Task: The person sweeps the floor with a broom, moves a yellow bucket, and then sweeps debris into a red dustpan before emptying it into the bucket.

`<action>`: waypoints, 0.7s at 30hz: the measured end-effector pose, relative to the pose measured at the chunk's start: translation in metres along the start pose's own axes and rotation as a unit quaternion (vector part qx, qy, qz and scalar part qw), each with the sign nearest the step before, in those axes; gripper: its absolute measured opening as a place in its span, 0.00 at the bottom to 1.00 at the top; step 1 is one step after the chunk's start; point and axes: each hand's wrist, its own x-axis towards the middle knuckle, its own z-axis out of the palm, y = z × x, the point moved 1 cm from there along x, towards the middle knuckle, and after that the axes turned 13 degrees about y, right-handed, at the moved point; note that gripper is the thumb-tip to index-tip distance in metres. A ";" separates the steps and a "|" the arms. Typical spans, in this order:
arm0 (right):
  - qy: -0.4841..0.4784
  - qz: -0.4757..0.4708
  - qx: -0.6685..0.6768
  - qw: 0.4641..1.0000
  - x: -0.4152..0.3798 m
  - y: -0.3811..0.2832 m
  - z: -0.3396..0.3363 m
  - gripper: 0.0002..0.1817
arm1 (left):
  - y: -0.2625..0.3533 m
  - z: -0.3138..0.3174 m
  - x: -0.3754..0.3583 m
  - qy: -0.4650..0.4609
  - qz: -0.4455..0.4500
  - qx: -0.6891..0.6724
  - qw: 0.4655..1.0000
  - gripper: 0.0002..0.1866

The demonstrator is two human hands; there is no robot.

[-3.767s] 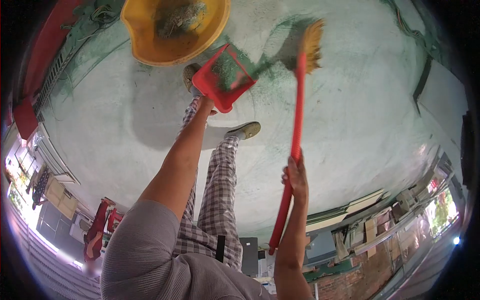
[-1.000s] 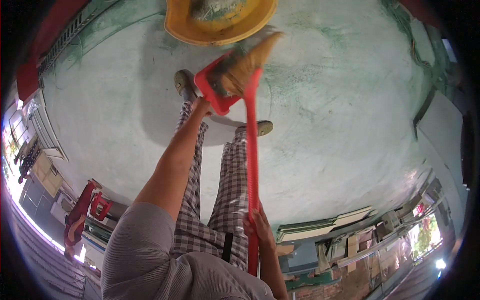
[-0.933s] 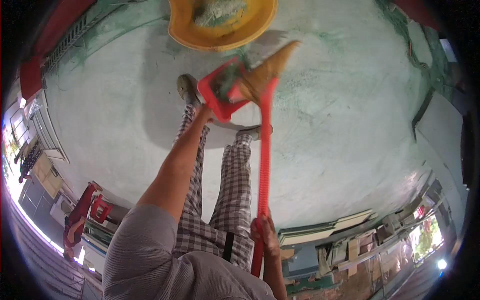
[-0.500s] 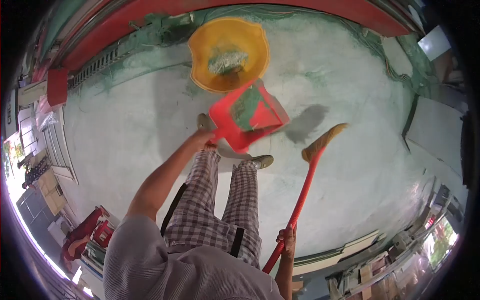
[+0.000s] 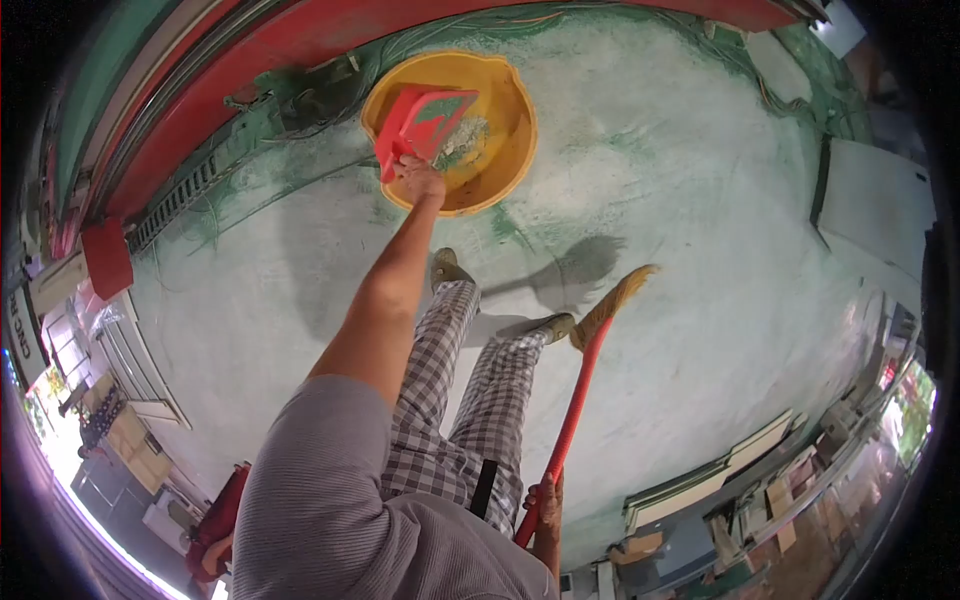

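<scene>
My left hand point(image 5: 420, 180) is closed around the handle of a red dustpan point(image 5: 425, 122), which is tilted inside a large yellow tub point(image 5: 512, 150). Pale debris point(image 5: 462, 142) lies in the tub beside the pan, and greenish residue shows on the pan's face. Down by my right side, my right hand point(image 5: 545, 502) grips the red handle of a broom point(image 5: 578, 400). The broom's straw bristles point(image 5: 618, 302) are near the floor, just right of my shoe point(image 5: 556, 326).
A red beam point(image 5: 330, 42) and loose cables run along the far edge. A grey panel point(image 5: 872, 212) stands at the right, with stacked boards point(image 5: 710, 475) at the lower right. A metal rack point(image 5: 180, 205) lies at the left.
My left hand has moved forward with the dustpan, from in front of the tub to inside it, and the pan has tilted. The broom has shifted slightly left in view.
</scene>
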 end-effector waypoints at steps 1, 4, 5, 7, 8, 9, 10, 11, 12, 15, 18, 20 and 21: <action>0.006 0.007 0.005 1.000 -0.006 0.006 0.010 0.27 | 0.006 -0.021 0.005 -0.017 -0.139 -0.141 0.980 0.10; -0.027 -0.015 0.018 0.999 -0.023 0.017 0.030 0.27 | 0.007 -0.034 0.000 -0.017 -0.199 -0.238 0.951 0.13; -0.023 -0.013 0.023 0.999 -0.032 0.015 0.036 0.27 | 0.006 -0.036 0.001 0.009 -0.130 -0.199 0.971 0.17; -0.026 -0.014 0.001 1.000 -0.051 0.005 0.048 0.28 | 0.004 -0.042 -0.001 0.045 -0.107 -0.180 0.977 0.12; -0.021 -0.020 -0.018 0.999 -0.055 0.004 0.051 0.30 | 0.001 -0.045 0.000 0.086 -0.089 -0.159 0.980 0.07; -0.018 -0.020 -0.018 0.999 -0.057 0.002 0.054 0.30 | -0.001 -0.047 0.001 0.083 -0.089 -0.160 0.979 0.07; -0.020 -0.019 -0.019 0.999 -0.060 -0.001 0.057 0.30 | -0.003 -0.049 0.002 0.094 -0.065 -0.169 0.979 0.07; -0.023 -0.017 -0.021 0.999 -0.063 -0.006 0.061 0.30 | -0.004 -0.050 0.002 0.104 -0.040 -0.177 0.978 0.06; -0.022 -0.041 -0.037 0.998 -0.068 -0.012 0.067 0.31 | -0.006 -0.050 0.003 0.103 -0.041 -0.178 0.978 0.06; -0.030 -0.074 -0.058 0.995 -0.066 -0.018 0.072 0.31 | -0.016 -0.050 0.005 0.096 -0.038 -0.169 0.980 0.06; -0.024 -0.089 -0.068 0.993 -0.068 -0.033 0.083 0.31 | -0.028 -0.054 0.008 0.071 -0.011 -0.185 0.980 0.12; -0.024 -0.104 -0.079 0.991 -0.068 -0.047 0.095 0.31 | -0.035 -0.062 0.007 0.039 0.022 -0.189 0.981 0.16; -0.003 -0.144 -0.138 0.980 -0.066 -0.056 0.102 0.31 | -0.038 -0.065 0.006 0.038 0.024 -0.188 0.981 0.16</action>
